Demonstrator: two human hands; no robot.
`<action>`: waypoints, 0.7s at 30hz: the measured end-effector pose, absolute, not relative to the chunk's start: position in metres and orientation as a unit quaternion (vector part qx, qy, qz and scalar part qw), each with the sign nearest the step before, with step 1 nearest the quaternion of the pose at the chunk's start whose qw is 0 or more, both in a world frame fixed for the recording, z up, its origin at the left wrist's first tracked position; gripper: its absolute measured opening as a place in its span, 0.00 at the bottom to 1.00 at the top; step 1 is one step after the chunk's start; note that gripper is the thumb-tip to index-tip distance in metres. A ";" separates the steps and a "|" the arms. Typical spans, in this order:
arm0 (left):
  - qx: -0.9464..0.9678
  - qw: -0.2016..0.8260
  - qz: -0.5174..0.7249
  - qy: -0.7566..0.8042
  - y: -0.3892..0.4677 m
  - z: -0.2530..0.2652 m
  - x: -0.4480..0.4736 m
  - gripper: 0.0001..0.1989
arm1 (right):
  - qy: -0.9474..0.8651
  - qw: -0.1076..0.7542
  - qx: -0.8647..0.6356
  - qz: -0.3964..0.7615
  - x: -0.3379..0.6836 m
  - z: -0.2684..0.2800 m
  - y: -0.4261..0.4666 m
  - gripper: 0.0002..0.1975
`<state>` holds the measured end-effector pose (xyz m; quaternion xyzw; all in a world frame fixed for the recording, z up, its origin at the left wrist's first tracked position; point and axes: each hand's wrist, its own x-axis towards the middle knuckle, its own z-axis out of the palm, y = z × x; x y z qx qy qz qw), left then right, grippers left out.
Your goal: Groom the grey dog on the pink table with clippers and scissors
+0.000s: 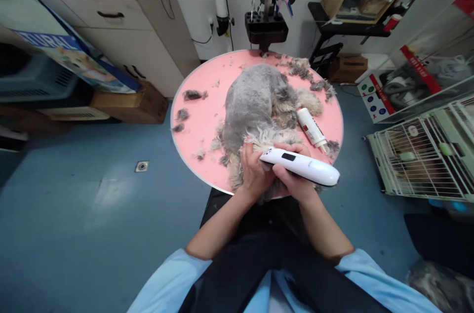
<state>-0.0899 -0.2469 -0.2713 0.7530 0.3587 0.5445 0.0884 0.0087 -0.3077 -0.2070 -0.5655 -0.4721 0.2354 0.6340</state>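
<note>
Right hand [292, 180] is gripping a clipper [314, 169] over the dog [250, 100].
The dog is resting on the pink desk [203, 123], the clipper pointing left above its near end; left hand [255, 169] is curling into the fur, but whether pinching, I cannot tell. A bottle [311, 128] is lying right, its print too small to read; a bag [48, 41] far left is showing "TURAL".

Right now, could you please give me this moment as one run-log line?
left hand: on grey dog | right hand: holding white clipper | bottle: lying on pink table
</note>
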 end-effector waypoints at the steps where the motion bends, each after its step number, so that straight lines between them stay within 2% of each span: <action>1: 0.760 0.087 0.534 0.361 -0.246 -0.272 -0.092 0.25 | -0.453 0.655 -0.550 0.253 0.010 -0.208 -0.308 0.22; 4: 0.783 0.086 0.485 0.380 -0.241 -0.269 -0.099 0.27 | -0.375 0.706 -0.511 0.316 0.022 -0.212 -0.312 0.23; 8: 0.807 0.128 0.399 0.416 -0.240 -0.251 -0.113 0.30 | -0.292 0.722 -0.500 0.379 0.052 -0.216 -0.318 0.24; 10: 0.802 0.126 0.396 0.430 -0.244 -0.238 -0.116 0.31 | -0.280 0.732 -0.487 0.385 0.066 -0.214 -0.317 0.25; 14: 0.793 0.129 0.434 0.408 -0.252 -0.224 -0.106 0.12 | -0.320 0.709 -0.489 0.394 0.083 -0.198 -0.303 0.25; 15: 0.790 0.138 0.438 0.407 -0.251 -0.226 -0.101 0.11 | -0.334 0.700 -0.491 0.396 0.085 -0.193 -0.298 0.24; 17: 0.776 0.149 0.447 0.420 -0.249 -0.234 -0.091 0.13 | -0.355 0.686 -0.486 0.408 0.089 -0.185 -0.287 0.24; 21: 0.760 0.147 0.470 0.424 -0.240 -0.252 -0.085 0.24 | -0.367 0.640 -0.458 0.496 0.097 -0.174 -0.267 0.26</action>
